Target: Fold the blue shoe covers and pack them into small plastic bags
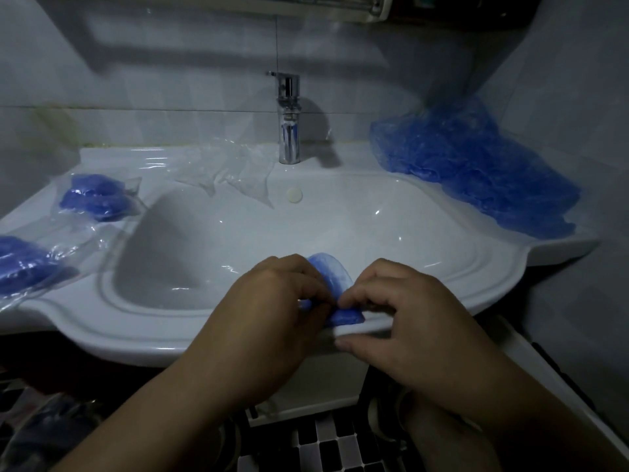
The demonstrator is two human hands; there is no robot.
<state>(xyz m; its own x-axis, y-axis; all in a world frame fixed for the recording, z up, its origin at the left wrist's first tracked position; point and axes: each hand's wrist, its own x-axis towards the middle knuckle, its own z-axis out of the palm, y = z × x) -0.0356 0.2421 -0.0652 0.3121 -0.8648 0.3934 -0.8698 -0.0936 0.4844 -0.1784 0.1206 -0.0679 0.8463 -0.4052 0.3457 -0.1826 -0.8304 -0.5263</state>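
Sink: we are working over the scalloped front rim of the glossy white ceramic sink (136,338); its smooth bowl is lying open behind our hands.
Loose pile: the crinkly translucent blue shoe cover heap (476,165) is filling the right ledge, reaching its outer edge.
Left hand: our left hand (272,301) is curling and pinching the folded cover's left end.
Right hand: our right hand (401,308) is pinching the right end.
Empty bags: the thin clear plastic bags (231,172) are lying wrinkled beside the chrome faucet (288,120), one corner drooping into the bowl.
Packed bags: two stuffed clear bags (95,197) are sitting on the left ledge, well apart from our hands.
Held cover: the small soft blue folded shoe cover (332,291) is hovering above the front rim.
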